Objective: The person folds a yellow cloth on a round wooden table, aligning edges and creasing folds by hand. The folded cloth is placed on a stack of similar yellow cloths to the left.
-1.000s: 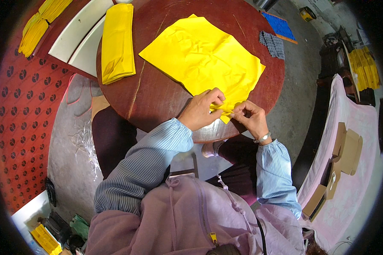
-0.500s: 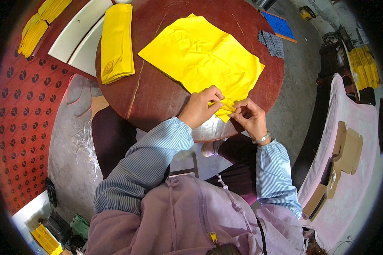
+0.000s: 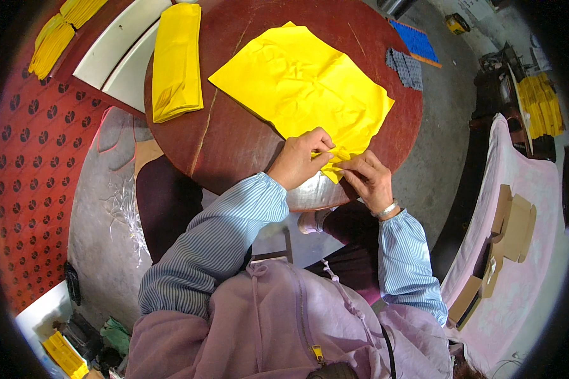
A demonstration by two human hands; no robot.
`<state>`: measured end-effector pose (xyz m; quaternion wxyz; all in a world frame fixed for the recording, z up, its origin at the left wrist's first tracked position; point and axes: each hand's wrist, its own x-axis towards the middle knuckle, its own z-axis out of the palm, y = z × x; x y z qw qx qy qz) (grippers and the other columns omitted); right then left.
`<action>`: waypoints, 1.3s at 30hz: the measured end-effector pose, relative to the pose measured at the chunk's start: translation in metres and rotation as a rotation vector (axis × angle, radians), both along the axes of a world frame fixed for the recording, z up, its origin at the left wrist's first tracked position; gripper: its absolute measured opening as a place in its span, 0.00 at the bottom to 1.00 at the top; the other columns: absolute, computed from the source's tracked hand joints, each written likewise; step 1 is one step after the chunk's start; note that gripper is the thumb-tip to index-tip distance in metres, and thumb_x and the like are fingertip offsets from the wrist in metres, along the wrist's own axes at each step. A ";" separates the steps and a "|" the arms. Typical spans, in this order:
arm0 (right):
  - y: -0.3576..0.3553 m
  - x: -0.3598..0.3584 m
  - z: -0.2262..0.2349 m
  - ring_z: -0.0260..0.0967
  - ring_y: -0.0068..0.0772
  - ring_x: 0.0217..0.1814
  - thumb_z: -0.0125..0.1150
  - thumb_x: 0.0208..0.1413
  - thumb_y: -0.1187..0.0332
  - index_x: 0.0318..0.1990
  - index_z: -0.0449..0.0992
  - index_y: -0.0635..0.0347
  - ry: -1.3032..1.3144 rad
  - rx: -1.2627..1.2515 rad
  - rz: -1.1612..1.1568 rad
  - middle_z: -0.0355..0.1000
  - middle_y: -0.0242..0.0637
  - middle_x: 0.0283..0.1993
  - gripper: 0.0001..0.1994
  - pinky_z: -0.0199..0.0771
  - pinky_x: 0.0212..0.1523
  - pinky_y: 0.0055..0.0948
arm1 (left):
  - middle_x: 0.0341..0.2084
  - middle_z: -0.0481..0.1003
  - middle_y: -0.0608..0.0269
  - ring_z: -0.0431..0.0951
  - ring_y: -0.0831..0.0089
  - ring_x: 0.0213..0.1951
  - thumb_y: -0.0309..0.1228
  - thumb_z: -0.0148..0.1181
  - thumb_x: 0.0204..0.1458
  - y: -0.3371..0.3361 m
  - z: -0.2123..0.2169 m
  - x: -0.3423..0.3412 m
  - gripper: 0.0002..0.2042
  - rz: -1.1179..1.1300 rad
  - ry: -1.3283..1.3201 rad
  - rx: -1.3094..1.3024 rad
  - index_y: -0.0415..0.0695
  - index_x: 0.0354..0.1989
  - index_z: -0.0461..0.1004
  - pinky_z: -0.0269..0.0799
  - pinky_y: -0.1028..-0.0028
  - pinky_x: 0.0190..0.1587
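Note:
A creased yellow cloth (image 3: 297, 76) lies spread on the round red-brown table (image 3: 237, 161), its nearest corner bunched up by the table's front edge. My left hand (image 3: 302, 159) is closed, pinching the gathered folds between thumb and forefinger. From the other side my right hand (image 3: 369, 181), a bracelet at its wrist, pinches the same corner. The two sets of fingertips are close together, and small folds of cloth show between them. Whether anything small is tucked in the folds is hidden.
A folded yellow cloth stack (image 3: 177, 63) lies on the table's left. A grey textured piece (image 3: 404, 68) and a blue mat (image 3: 416, 42) are at its right edge. Opened cardboard boxes (image 3: 518, 227) rest on a pink-covered surface at right. More yellow bundles (image 3: 52, 47) sit far left.
My right hand has turned, and its fingertips have shifted slightly left, closer to the left hand's. The left hand keeps its pinch in nearly the same place.

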<state>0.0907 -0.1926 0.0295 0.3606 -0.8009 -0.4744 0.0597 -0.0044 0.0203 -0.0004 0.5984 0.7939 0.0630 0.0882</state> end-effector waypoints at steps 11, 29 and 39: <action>-0.002 0.005 -0.008 0.74 0.22 0.34 0.75 0.59 0.72 0.40 0.84 0.65 0.330 0.014 -0.175 0.77 0.31 0.36 0.07 0.75 0.37 0.23 | 0.39 0.84 0.53 0.86 0.57 0.43 0.24 0.64 0.60 0.002 -0.006 0.000 0.08 -0.015 -0.075 -0.007 0.37 0.45 0.74 0.80 0.65 0.48; -0.003 0.009 -0.010 0.68 0.16 0.34 0.78 0.56 0.74 0.37 0.83 0.63 0.473 0.029 -0.145 0.76 0.27 0.36 0.07 0.70 0.37 0.20 | 0.40 0.81 0.50 0.84 0.56 0.43 0.21 0.61 0.61 0.000 -0.003 -0.002 0.07 -0.043 -0.070 0.030 0.40 0.45 0.72 0.80 0.65 0.48; -0.001 0.006 -0.006 0.73 0.21 0.33 0.77 0.54 0.73 0.41 0.88 0.62 0.327 0.032 -0.109 0.79 0.31 0.35 0.08 0.73 0.36 0.23 | 0.37 0.79 0.50 0.82 0.56 0.42 0.21 0.58 0.62 0.002 0.003 -0.003 0.04 -0.074 -0.079 0.087 0.41 0.43 0.72 0.79 0.65 0.47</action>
